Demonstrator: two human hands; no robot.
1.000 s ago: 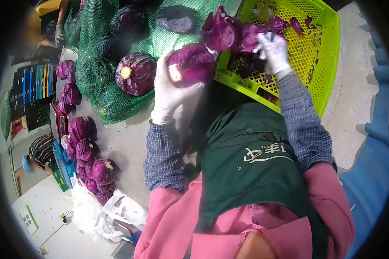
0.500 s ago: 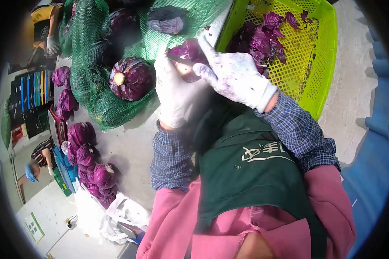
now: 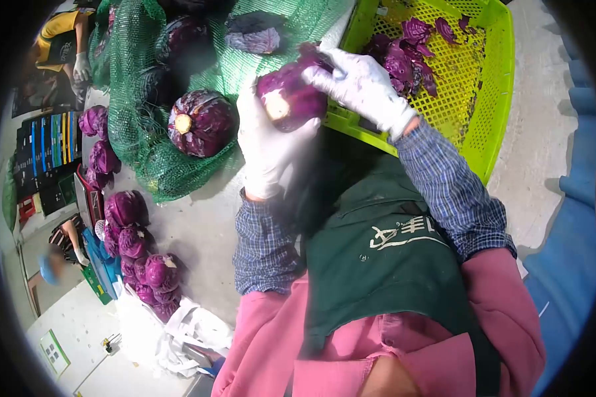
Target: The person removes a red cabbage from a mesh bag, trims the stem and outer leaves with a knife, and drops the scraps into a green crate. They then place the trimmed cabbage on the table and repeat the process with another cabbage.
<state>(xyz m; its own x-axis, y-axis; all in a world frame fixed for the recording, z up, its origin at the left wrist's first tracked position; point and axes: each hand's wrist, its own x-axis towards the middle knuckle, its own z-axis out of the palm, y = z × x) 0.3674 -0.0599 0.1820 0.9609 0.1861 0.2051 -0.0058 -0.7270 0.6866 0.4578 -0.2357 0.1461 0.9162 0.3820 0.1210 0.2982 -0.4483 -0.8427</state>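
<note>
A red cabbage [image 3: 288,99] with its pale cut stem facing me rests in my left hand [image 3: 268,152], whose gloved fingers wrap round its underside and left side. My right hand [image 3: 367,89], in a white glove stained purple, pinches a dark outer leaf [image 3: 313,56] at the cabbage's upper right edge. Just left of my hands, a larger cabbage [image 3: 202,124] with a browned stem sits on green netting [image 3: 136,132]. Another cabbage [image 3: 253,33], darker and partly in shadow, lies on the net behind.
A lime-green crate [image 3: 500,99] holding loose purple leaves [image 3: 404,63] stands right of my hands. Several peeled cabbages [image 3: 132,239] line the table's left edge, near white plastic bags [image 3: 172,337]. Two other people [image 3: 63,43] are at the far left.
The cabbage has turned, showing more of its stem and purple side. My right hand has gone from spread fingers to pinching a leaf at its upper edge.
</note>
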